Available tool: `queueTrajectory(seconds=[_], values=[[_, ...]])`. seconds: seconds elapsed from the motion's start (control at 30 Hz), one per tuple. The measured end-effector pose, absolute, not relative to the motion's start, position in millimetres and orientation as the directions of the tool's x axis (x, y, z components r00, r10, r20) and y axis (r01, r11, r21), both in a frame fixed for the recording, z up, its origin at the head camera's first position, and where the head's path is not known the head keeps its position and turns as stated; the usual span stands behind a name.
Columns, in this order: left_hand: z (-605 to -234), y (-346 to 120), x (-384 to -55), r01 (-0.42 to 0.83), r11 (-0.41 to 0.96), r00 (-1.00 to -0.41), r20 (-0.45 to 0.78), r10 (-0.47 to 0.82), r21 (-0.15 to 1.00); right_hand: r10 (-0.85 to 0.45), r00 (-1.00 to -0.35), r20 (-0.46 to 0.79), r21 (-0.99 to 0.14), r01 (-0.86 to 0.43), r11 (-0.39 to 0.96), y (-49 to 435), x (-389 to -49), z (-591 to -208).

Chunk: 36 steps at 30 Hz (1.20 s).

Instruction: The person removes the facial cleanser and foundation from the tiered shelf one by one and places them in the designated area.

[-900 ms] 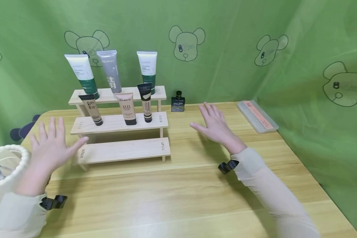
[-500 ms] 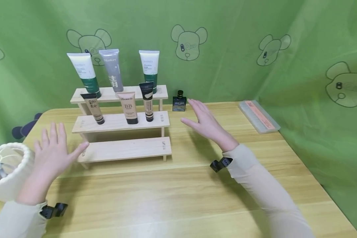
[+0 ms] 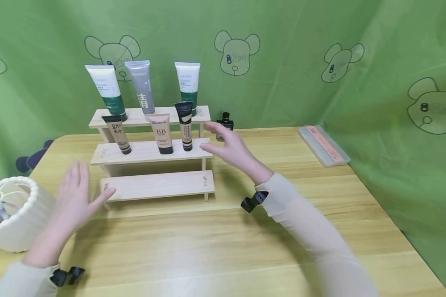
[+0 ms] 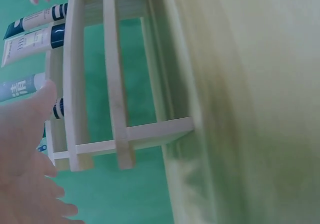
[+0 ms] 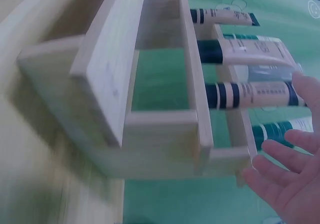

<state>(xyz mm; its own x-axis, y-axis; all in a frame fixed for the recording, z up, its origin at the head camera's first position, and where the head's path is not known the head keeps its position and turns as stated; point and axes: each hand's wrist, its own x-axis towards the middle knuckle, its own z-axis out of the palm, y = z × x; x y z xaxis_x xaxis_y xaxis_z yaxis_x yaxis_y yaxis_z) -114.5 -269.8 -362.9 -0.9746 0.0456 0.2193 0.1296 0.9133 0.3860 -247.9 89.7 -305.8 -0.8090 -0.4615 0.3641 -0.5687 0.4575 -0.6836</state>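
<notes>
A three-step wooden stand (image 3: pixel 160 185) holds tubes upright on its upper two steps. My right hand (image 3: pixel 234 150) hovers by the stand's right end with fingers extended, its thumb just right of a slim beige tube with a black end (image 3: pixel 186 126). That same tube shows beside the thumb in the right wrist view, with my hand (image 5: pixel 287 171) holding nothing. On the middle step are also a pink BB cream tube (image 3: pixel 161 134) and a small tan tube (image 3: pixel 118 135). My left hand (image 3: pixel 72 198), fingers straight, is left of the bottom step.
White-and-green tubes (image 3: pixel 105 86) and a grey tube (image 3: pixel 141 86) stand on the top step. Partly behind my right hand is a dark perfume bottle (image 3: pixel 228 123). A clear flat case (image 3: pixel 325 146) lies at right, a white basket (image 3: pixel 41 206) at left. A green curtain (image 3: pixel 290 82) hangs behind.
My right hand has moved left from beside the perfume bottle to the stand's right end. My left hand has turned and shifted slightly right and down. The tubes stay on their steps.
</notes>
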Motion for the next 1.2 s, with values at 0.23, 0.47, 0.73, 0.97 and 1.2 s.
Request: queueTrajectory(seconds=[0.23,0.47,0.73,0.97,1.2], values=[[-374.7,-270.0,-116.3,0.223,0.879,-0.959,0.255,0.121,0.421,-0.445,-0.833,0.328,-0.783,-0.503,0.365,68.6,-253.8,-309.9],[-382.6,-274.4,-117.2,0.312,0.847,-0.943,0.249,0.221,0.431,-0.401,-0.876,0.268,-0.847,-0.412,0.334,57.3,-261.5,-312.3],[-383.2,-277.6,-115.3,0.309,0.855,-0.95,0.183,0.254,0.417,-0.363,-0.901,0.239,-0.893,-0.351,0.283,48.6,-266.8,-313.8],[-381.5,-277.4,-117.1,0.282,0.877,-0.959,0.139,0.247,0.389,-0.334,-0.916,0.223,-0.901,-0.324,0.289,43.9,-267.6,-312.5],[-380.7,-277.1,-117.7,0.28,0.887,-0.96,0.132,0.248,0.368,-0.33,-0.916,0.229,-0.899,-0.329,0.289,43.1,-267.9,-311.4]])
